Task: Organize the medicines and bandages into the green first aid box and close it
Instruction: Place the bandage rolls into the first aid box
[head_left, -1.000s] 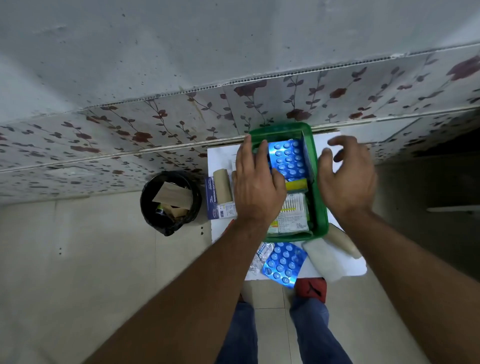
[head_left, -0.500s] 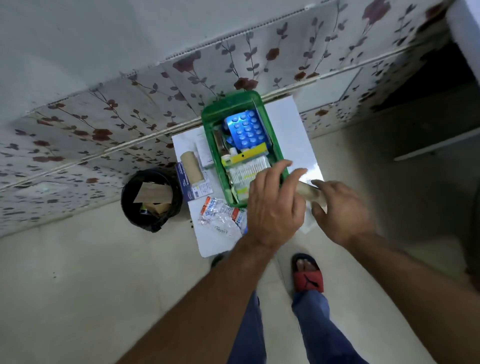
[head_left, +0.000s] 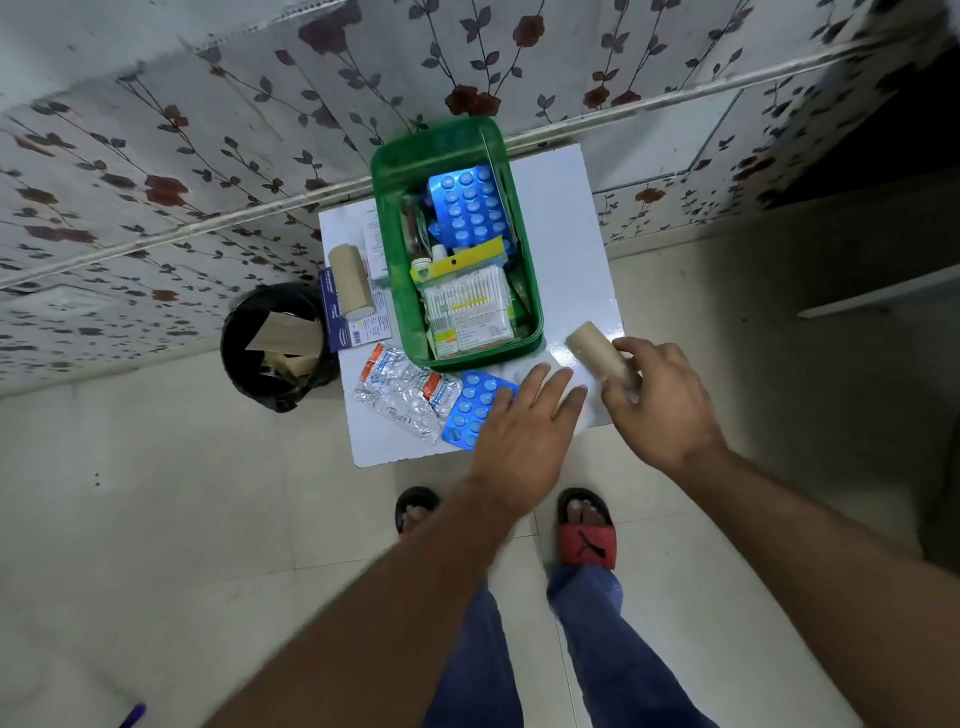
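The green first aid box (head_left: 389, 270) stands open on a small white table (head_left: 561, 218). Inside lie a blue pill strip (head_left: 467, 208), a yellow-topped pack and a bag of cotton buds (head_left: 467, 306). My right hand (head_left: 660, 400) is shut on a tan bandage roll (head_left: 595, 353) just right of the box's near corner. With fingers spread, my left hand (head_left: 524, 431) lies flat on the table's near edge, touching another blue pill strip (head_left: 475, 410). Silver tablet strips (head_left: 400, 395) lie left of it. A second tan bandage roll (head_left: 350, 280) rests on a blue-and-white carton (head_left: 358, 327).
A black waste bin (head_left: 275, 348) with cardboard scraps stands on the floor left of the table. A flower-patterned wall runs behind the table. My feet in sandals (head_left: 587, 530) stand on the tiled floor below the table's near edge.
My hands left the box and came down to the table's near edge. The right hand took hold of a tan bandage roll and raised it a little. The left hand slid left onto the blue strip.
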